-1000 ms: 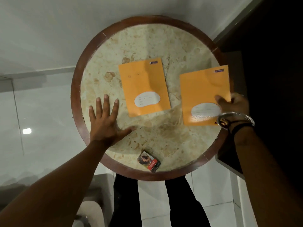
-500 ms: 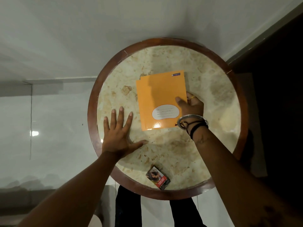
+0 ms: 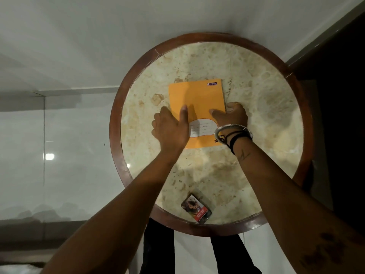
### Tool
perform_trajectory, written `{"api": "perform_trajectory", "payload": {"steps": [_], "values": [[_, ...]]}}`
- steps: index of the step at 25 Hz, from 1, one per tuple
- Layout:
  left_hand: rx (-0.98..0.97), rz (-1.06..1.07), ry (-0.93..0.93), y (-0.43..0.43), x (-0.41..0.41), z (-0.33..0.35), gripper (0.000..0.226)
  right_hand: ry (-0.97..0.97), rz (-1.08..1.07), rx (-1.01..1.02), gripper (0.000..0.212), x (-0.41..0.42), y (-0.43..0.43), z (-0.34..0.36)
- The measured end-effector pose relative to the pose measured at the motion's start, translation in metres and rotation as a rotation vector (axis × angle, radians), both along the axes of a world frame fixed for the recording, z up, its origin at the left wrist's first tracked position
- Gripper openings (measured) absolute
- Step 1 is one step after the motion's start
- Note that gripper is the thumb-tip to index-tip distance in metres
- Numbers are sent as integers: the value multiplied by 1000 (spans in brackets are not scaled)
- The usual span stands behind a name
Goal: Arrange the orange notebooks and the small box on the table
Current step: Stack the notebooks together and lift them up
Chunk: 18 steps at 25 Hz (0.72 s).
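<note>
Both my hands clamp the orange notebook stack (image 3: 197,99) from its two sides: my left hand (image 3: 169,129) with the thumb pressed on the cover, my right hand (image 3: 232,116) curled round the right edge, thumb on top. Between my palms sits its white label (image 3: 201,128). Nearer me, well apart from both hands, the small box (image 3: 196,209) lies by the round table's wooden rim (image 3: 116,147).

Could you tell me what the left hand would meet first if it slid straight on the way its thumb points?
Only more of the orange notebook under the left hand; past its far edge, bare table up to the wooden rim.
</note>
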State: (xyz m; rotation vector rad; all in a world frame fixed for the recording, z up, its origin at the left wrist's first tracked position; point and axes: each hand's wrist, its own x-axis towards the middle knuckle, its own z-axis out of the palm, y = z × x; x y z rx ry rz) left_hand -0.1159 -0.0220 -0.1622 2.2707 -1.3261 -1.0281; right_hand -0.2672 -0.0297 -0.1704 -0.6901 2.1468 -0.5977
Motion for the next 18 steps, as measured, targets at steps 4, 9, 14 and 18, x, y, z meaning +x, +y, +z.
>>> {"api": "perform_trajectory", "payload": {"steps": [4, 9, 14, 18], "values": [[243, 289, 130, -35, -22, 4, 83, -187, -36, 59, 87, -9, -10, 4], [-393, 128, 444, 12, -24, 31, 47, -278, 42, -369, 59, -14, 19, 43], [-509, -333, 377, 50, -5, -9, 35, -191, 167, -419, 50, -21, 61, 34], [-530, -369, 205, 41, -10, -16, 29, -125, 156, -443, 35, -38, 58, 18]]}}
